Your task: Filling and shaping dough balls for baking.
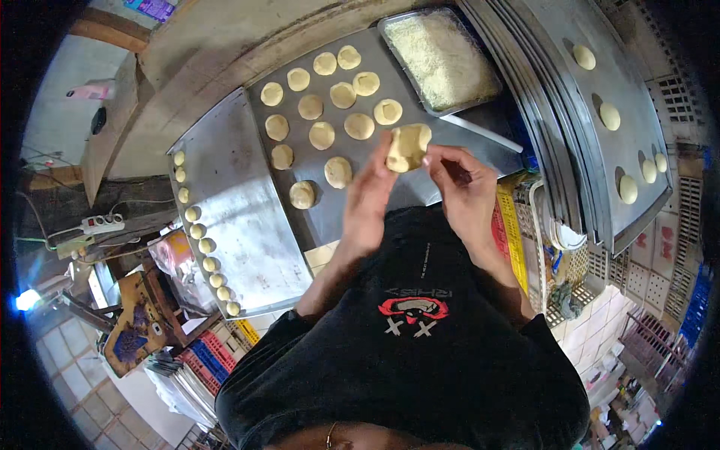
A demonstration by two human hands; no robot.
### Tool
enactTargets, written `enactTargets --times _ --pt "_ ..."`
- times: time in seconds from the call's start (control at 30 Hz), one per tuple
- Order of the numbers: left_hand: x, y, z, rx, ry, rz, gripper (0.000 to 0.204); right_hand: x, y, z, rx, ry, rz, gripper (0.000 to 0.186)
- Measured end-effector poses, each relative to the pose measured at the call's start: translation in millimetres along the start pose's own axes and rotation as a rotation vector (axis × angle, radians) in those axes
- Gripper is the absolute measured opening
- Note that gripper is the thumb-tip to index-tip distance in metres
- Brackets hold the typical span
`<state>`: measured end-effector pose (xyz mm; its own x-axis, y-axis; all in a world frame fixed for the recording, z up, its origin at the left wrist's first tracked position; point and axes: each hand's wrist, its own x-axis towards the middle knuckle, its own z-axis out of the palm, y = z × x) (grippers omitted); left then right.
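A flattened piece of pale dough (409, 145), with a hollow in its middle and an uneven edge, is held up between my hands over the metal worktop (311, 225). My left hand (367, 196), slightly blurred, grips its left edge. On the other side my right hand (465, 187) has its fingers curled and its thumb and fingertips at the dough's right edge. Several flat dough rounds (359, 126) lie on the worktop beyond and left of my hands. A tray (465, 105) of pale crumbly filling (439, 56) stands at the far side.
A white stick (482, 133) lies beside the filling tray. At left, a metal baking tray (244, 225) has several dough balls (205, 245) along its left edge. Stacked trays (600, 165) rise at right, with dough balls (610, 116) on top. A yellow crate (512, 225) stands near my right forearm.
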<state>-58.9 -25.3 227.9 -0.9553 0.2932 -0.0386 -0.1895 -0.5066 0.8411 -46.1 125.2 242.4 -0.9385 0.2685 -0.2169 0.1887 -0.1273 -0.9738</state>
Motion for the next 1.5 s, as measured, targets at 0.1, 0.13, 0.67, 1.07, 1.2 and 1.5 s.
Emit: enactTargets --times 0.1,0.13,0.67,1.07,1.2,1.5 --pt "-16.0 19.4 16.5 0.365 -0.126 0.207 0.069 -13.6 -14.6 8.5 -0.241 0.025 -0.504 0.040" --pt "-19.0 24.0 20.3 0.382 -0.138 0.325 0.069 -17.3 -17.4 10.1 -0.240 0.031 -0.507 0.040" --pt "4.9 8.2 1.7 -0.918 -0.032 -0.212 0.065 -26.8 19.0 15.7 -0.254 -0.004 -0.450 0.048" --pt "1.0 6.7 -1.6 0.217 -0.320 0.170 0.076 -42.2 -12.2 -14.8 0.194 -0.036 -0.193 0.024" --pt "-1.9 1.7 -0.1 0.201 -0.222 0.171 0.063 -47.5 -28.9 -24.8 0.022 -0.104 -0.226 0.026" --pt "-6.2 32.6 -5.8 0.423 -0.269 0.231 0.056 -43.9 -50.4 -42.3 -0.059 -0.239 -0.108 0.040"
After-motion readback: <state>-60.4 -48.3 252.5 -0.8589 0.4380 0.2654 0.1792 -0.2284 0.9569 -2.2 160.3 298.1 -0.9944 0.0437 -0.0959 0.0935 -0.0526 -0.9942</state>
